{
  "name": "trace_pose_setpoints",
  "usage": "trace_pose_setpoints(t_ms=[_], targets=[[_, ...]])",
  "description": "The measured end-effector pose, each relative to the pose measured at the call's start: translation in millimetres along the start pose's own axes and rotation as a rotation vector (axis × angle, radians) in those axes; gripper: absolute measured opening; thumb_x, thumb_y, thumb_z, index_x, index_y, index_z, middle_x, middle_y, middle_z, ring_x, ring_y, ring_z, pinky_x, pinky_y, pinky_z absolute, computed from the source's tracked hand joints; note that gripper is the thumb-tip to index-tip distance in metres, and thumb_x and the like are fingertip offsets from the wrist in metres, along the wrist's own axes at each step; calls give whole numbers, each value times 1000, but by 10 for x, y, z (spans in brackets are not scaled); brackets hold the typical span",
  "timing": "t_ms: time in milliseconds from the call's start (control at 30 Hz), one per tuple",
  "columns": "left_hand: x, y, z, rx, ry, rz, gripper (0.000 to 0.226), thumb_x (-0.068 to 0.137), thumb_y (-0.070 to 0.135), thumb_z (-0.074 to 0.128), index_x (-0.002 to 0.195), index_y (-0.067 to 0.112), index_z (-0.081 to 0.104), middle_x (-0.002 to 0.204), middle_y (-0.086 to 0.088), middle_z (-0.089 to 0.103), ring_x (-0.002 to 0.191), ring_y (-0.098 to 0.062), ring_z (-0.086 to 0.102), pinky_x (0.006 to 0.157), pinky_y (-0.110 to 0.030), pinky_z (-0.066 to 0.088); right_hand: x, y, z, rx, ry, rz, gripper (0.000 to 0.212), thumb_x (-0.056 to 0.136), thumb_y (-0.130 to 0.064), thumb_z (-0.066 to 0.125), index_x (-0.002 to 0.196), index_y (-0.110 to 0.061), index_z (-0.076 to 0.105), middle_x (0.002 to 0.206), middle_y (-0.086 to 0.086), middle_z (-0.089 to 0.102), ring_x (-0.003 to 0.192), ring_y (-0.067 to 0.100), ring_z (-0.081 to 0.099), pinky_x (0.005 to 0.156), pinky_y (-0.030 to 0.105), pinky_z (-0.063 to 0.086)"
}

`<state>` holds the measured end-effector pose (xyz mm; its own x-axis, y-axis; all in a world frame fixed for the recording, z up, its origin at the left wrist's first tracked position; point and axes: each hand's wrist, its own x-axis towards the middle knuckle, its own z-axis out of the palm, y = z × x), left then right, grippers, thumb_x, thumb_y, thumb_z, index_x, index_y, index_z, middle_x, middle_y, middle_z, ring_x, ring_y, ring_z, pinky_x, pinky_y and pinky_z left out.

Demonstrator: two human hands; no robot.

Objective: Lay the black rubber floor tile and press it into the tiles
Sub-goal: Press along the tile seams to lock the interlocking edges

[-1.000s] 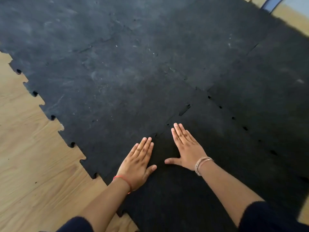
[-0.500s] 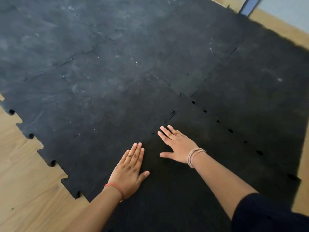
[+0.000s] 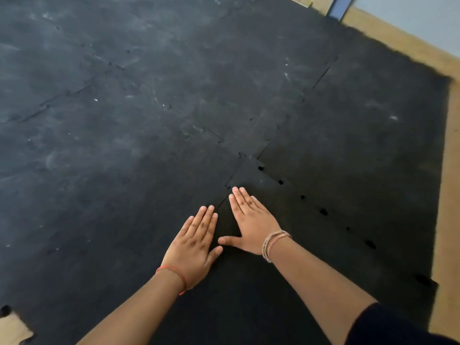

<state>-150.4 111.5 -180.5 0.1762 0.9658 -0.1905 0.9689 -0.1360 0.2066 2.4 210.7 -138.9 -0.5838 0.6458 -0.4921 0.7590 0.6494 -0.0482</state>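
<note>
Left hand (image 3: 193,247) flat, fingers straight and together, palm down on tile (image 3: 286,245) by left seam, grip open. Right hand (image 3: 251,224) likewise flat on tile, grip open, thumb spread toward left thumb, fingertips near tile's far corner. Tile lies on floor (image 3: 445,220) among laid tiles (image 3: 124,120); small gaps (image 3: 323,211) dot right seam. Red thread (image 3: 175,271) on left wrist, pale bands (image 3: 272,242) on right.

Black floor tile (image 3: 286,245) among dusty grey-black tiles (image 3: 124,120); tan wooden floor (image 3: 445,220).
</note>
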Motion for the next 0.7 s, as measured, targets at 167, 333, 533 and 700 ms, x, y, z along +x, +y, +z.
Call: trace_pose_setpoints(t_ms=[167, 333, 533, 700], targets=[[6, 0, -39, 47, 37, -16, 68, 95, 50, 10, 136, 5, 41, 144, -12, 41, 142, -18, 0, 111, -32, 4, 68, 138, -172, 4, -145, -65, 91, 88, -62, 34, 145, -10, -13, 155, 6, -20, 142, 18, -16, 117, 34, 0], [8, -22, 35, 69, 120, -15, 68, 96, 50, 11, 137, 2, 37, 146, -10, 36, 144, -15, -9, 112, -31, 4, -24, 324, 24, 134, 152, 154, 114, 64, -85, 20, 146, -11, -10, 154, 8, -21, 141, 21, -19, 116, 37, -3], [-57, 200, 39, -12, 129, -71, 68, 97, 44, 5, 135, -1, 40, 145, -12, 38, 142, -20, 6, 113, -31, 1, 79, 591, -285, 211, 240, 510, 100, 67, -77, 50, 135, -5, 37, 139, 16, 40, 130, 32, 33, 106, 40, 25], [-121, 315, 142, 0, 161, -34, 65, 96, 47, 8, 137, 4, 34, 147, -9, 37, 142, -19, 9, 111, -32, 6, 205, 620, -520, 172, 158, 617, 90, 65, -84, 41, 115, -11, 58, 122, 11, 53, 118, 30, 42, 93, 41, 32]])
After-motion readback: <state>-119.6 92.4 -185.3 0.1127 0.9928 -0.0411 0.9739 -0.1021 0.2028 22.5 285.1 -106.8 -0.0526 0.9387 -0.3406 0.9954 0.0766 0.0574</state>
